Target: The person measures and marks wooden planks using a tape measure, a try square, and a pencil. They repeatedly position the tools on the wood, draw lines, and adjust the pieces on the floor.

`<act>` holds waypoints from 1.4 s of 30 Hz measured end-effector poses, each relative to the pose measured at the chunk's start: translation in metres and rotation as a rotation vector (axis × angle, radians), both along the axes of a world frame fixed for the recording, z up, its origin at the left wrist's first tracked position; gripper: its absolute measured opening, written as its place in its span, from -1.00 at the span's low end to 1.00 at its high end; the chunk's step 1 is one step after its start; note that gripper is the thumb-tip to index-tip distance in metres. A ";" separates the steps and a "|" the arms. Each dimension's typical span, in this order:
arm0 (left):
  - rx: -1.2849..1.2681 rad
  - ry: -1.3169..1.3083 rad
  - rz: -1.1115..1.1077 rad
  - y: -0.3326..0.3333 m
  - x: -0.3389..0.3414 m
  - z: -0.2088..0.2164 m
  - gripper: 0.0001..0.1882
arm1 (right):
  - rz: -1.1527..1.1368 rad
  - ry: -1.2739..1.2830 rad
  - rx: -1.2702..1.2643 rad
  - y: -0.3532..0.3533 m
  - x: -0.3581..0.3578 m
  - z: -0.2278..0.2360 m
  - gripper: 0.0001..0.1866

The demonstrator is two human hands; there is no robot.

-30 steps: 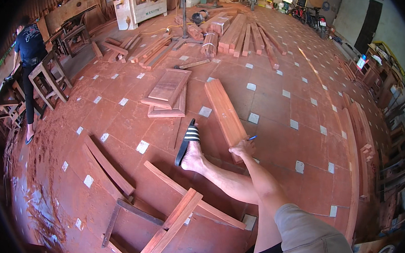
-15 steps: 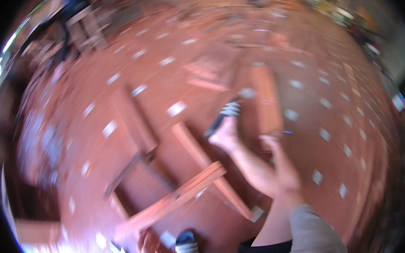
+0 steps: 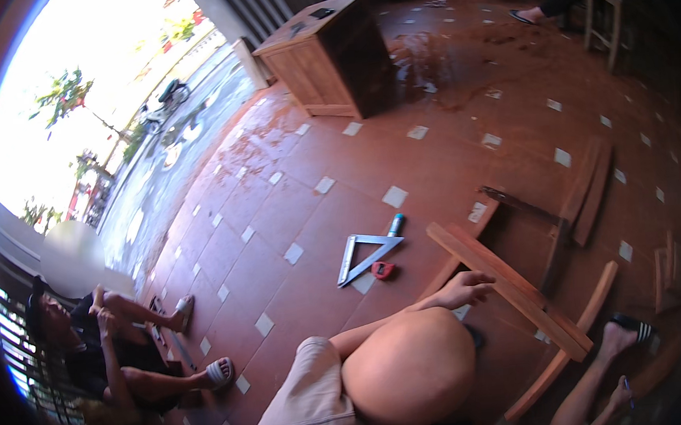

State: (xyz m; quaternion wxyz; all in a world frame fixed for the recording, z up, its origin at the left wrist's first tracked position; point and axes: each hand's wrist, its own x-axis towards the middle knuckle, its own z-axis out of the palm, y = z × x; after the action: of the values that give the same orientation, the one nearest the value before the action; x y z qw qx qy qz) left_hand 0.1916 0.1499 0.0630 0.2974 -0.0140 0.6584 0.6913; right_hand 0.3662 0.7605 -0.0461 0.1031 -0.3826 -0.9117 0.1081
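My left hand (image 3: 470, 288) hangs over the near side of a wooden frame, its fingers loosely stretched and holding nothing. Right beside it runs a reddish wooden beam (image 3: 511, 287), which lies across other pieces of the frame. At the lower right, my right hand (image 3: 620, 395) is small and dim, closed on what looks like a thin blue pen (image 3: 627, 387). A wooden plank (image 3: 658, 366) lies just past that hand. Another wooden bar (image 3: 563, 343) slants under the beam's near end, close to my sandalled foot (image 3: 629, 331).
A metal triangle square (image 3: 367, 256) and a red tape measure (image 3: 383, 270) lie on the tiles left of the frame. A person (image 3: 101, 348) sits at the far left. A wooden cabinet (image 3: 322, 56) stands at the back. More boards (image 3: 589, 187) lie to the right.
The view has swung left, bringing in the doorway, the cabinet and the seated person. My left hand appears above the beam's side; my right hand stays near the plank.
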 end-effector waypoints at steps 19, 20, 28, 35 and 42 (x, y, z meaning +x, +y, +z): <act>-0.879 0.177 0.706 -0.232 -0.018 -0.097 -0.55 | 0.262 -0.045 -0.054 -0.038 -0.049 -0.012 -0.11; -0.984 0.057 0.669 -0.253 -0.016 -0.102 -0.54 | 0.271 -0.040 -0.057 -0.040 -0.051 -0.013 -0.12; -1.314 -0.222 0.707 -0.303 0.042 -0.133 -0.47 | 0.315 -0.111 -0.027 -0.061 -0.041 -0.016 -0.19; -1.331 -0.069 0.737 -0.303 0.044 -0.151 -0.61 | 0.239 0.033 -0.296 -0.101 -0.028 -0.007 -0.17; -1.379 0.040 0.641 -0.314 0.038 -0.161 -0.67 | 0.266 0.049 -0.299 -0.138 -0.027 -0.004 -0.17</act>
State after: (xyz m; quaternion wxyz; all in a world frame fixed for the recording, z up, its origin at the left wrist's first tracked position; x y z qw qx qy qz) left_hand 0.2297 -0.1639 -0.0983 -0.0061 -0.3749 0.9102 0.1759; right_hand 0.3390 0.6227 -0.0498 0.0522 -0.2671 -0.9252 0.2645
